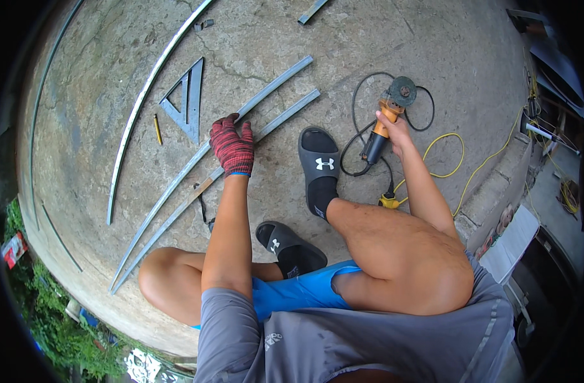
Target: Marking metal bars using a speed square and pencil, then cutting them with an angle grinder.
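Observation:
My left hand [232, 150], in a red and black knit glove, has its fingers curled over the upper of two long grey metal bars. That upper bar [278, 85] and the lower bar [288, 115] lie nearly side by side on the concrete, their near ends meeting by my left knee. My bare right hand [394, 132] is wrapped round an orange and black angle grinder [376, 145]. The grinder's disc [402, 91] points away from me, and its black cord loops about it. I cannot tell if the disc is turning.
A metal triangle square [194, 105] and a yellow marker [158, 130] lie left of the bars. Beyond them is a long curved metal strip [133, 105]. A yellow plug connector [389, 202] and yellow cord [461, 153] run along the right. My sandalled feet are between bars and grinder.

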Demonstrator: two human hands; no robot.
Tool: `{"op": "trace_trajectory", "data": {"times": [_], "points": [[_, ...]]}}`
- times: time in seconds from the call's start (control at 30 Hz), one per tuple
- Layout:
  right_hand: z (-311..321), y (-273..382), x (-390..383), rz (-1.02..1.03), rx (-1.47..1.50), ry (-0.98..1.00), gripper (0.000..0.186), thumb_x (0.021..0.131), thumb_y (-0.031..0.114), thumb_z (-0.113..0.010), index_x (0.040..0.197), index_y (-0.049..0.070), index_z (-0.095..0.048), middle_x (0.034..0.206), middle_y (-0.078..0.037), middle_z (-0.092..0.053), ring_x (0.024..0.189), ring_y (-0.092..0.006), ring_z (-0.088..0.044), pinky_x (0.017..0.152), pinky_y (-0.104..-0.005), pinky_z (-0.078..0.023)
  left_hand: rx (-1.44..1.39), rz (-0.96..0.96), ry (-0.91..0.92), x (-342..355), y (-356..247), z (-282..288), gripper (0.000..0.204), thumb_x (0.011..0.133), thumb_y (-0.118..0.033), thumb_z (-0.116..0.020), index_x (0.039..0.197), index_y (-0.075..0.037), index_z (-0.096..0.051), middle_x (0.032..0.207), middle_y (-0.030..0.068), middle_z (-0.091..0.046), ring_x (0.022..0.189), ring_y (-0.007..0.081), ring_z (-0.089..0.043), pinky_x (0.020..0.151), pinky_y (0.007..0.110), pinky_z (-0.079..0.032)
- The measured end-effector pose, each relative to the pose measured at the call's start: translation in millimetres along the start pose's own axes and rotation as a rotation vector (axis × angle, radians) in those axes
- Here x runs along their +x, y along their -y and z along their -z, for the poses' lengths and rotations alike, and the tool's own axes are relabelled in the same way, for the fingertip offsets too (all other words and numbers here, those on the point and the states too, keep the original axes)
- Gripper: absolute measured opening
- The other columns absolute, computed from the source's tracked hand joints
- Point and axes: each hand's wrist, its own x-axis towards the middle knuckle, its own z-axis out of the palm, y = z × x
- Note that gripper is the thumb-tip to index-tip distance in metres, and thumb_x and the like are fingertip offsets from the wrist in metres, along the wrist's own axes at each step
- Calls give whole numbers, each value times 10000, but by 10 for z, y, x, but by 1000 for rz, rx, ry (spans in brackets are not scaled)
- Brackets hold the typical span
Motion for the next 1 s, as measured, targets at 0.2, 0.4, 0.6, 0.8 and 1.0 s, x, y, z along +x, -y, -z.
{"op": "trace_trajectory", "data": {"times": [0.2,0.4,0.6,0.8,1.0], "points": [[-76,-52,-31,105,-25,-132,577,800,410,-823,1115,-38,-642,1009,-108,-680,896,-169,-634,822,-342,-491,102,499,-490,606,724,348,541,799,-281,-770,1273,-90,-590,1223,222,-580,1148,376,-575,995,479,-461],[-35,142,-311,202,-219,-542,594,859,480,-735,989,-89,-619,912,-158,-642,862,-238,-613,807,-352,-489,241,622,-11,1057,1350,773,536,797,-330,-771,1249,-110,-585,1272,233,-566,1148,396,-602,970,470,-496],[-359,214,-503,377,-219,-426,476,896,417,-715,976,-35,-592,860,-88,-603,781,-164,-560,747,-307,-483,206,636,-65,968,1735,701,369,832,-324,-738,1086,-76,-640,1107,215,-671,1049,378,-658,907,479,-510],[-688,721,-728,643,-104,-54,224,932,202,-690,951,-2,-598,799,-17,-595,712,-85,-523,664,-248,-453,163,511,-207,928,1057,426,261,912,-309,-622,1018,-73,-655,1034,190,-694,992,371,-669,876,488,-516],[-939,1131,-935,789,-142,143,191,939,183,-680,946,5,-610,792,-3,-595,707,-67,-528,652,-231,-449,176,615,-311,1021,1109,335,560,780,-290,-781,1217,-33,-544,1244,244,-555,1134,373,-583,932,478,-503]]}}
